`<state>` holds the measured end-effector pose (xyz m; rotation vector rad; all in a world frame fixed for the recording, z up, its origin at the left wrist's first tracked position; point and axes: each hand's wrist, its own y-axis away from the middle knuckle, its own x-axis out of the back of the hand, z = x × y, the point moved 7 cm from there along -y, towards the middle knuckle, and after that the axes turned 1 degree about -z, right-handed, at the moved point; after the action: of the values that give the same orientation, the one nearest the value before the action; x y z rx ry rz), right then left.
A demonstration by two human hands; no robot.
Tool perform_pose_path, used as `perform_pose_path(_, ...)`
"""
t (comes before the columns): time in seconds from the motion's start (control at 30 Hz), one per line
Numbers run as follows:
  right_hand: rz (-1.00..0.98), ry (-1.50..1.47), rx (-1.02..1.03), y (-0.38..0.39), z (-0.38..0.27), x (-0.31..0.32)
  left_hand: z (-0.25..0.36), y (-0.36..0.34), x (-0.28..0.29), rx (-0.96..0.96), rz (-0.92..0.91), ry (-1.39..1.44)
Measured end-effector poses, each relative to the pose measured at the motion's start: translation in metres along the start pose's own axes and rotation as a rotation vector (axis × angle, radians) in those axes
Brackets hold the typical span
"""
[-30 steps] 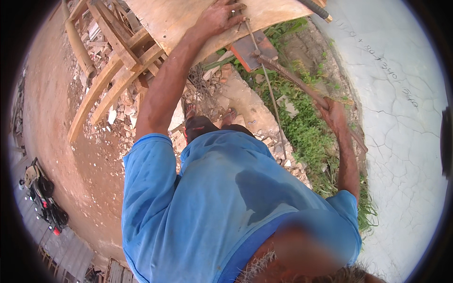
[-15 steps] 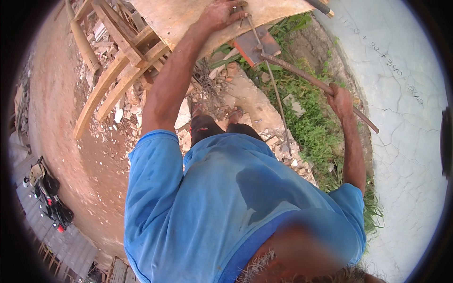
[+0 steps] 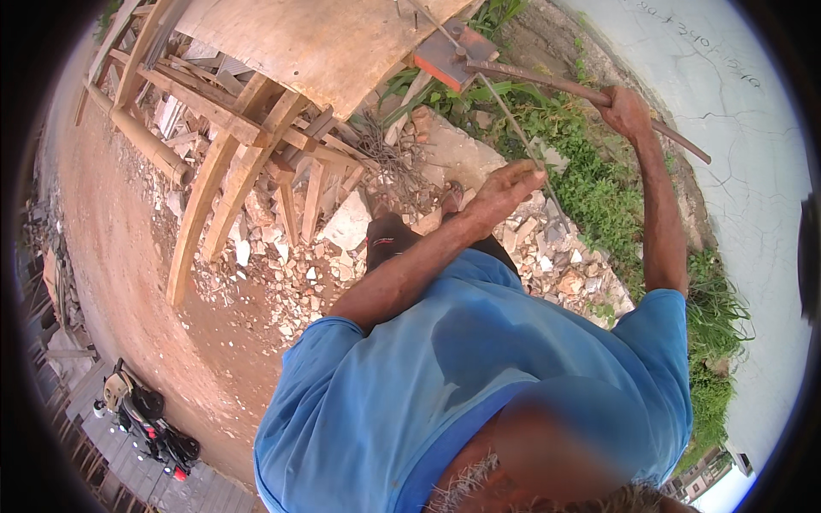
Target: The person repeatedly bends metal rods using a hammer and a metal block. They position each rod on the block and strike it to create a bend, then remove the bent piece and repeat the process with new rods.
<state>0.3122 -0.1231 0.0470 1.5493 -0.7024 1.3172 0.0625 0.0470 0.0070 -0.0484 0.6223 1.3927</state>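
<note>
My right hand (image 3: 626, 113) is wrapped round a long rusty metal bar (image 3: 556, 79), whose far end meets a dark steel plate with an orange edge (image 3: 440, 71). A thin steel rod (image 3: 508, 115) crosses that plate and slopes down toward me on the right. My left hand (image 3: 510, 185) is closed at the rod's near part, below the plate. Its fingertips hide the spot where they meet the rod. Upright pins stand on the plate and on the wooden board (image 3: 316, 43) beside it.
Timber legs (image 3: 201, 209) prop the board on the left, over broken rubble (image 3: 299, 282). Green weeds (image 3: 590, 184) grow along a cracked pale wall (image 3: 710, 94) on the right. A parked motorcycle (image 3: 145, 419) stands at lower left beside a dirt path (image 3: 111, 248).
My left hand has left the board and come down toward me to the near part of the thin rod. My right hand and the bar have moved slightly farther away and to the right.
</note>
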Motion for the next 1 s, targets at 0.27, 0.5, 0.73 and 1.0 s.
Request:
perform_pose_path(0.27, 0.041, -0.089, -0.278, 0.086, -0.03, -0.011, -0.041, 0.043, -0.008, 0.242, -0.087, 0.597)
perform_pose_path(0.5, 0.103, -0.245, -0.511, 0.201, -0.125, -0.05, 0.002, 0.108, 0.121, 0.398, -0.147, 0.372)
perform_pose_path(0.73, 0.244, -0.197, -0.573, 0.224, -0.174, -0.028, 0.03, 0.11, 0.147, 0.284, -0.209, 0.248)
perform_pose_path(1.0, 0.295, -0.258, -0.733, 0.241, -0.23, -0.044, 0.057, 0.089, 0.201, 0.218, -0.317, 0.015)
